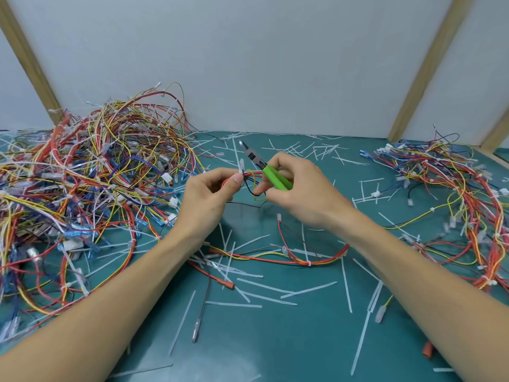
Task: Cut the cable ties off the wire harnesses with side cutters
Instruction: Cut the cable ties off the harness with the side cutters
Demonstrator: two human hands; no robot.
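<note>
Green-handled cutters (pixel 271 172) sit gripped in the right hand (pixel 300 188), blades pointing away. The left hand (pixel 209 194) pinches a tied wire bundle (pixel 252 177). Best bring the blades around onto the tie only, clear of wires.

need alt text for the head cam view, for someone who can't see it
Above a green mat strewn with cut white tie strips, the left hand pinches a small wire harness while the right hand holds green-handled side cutters. Tangled harness piles lie at left and right.

Harness piles (pixel 91 172) left and right (pixel 451 188); cut ties (pixel 275 288) apparently between.
</note>
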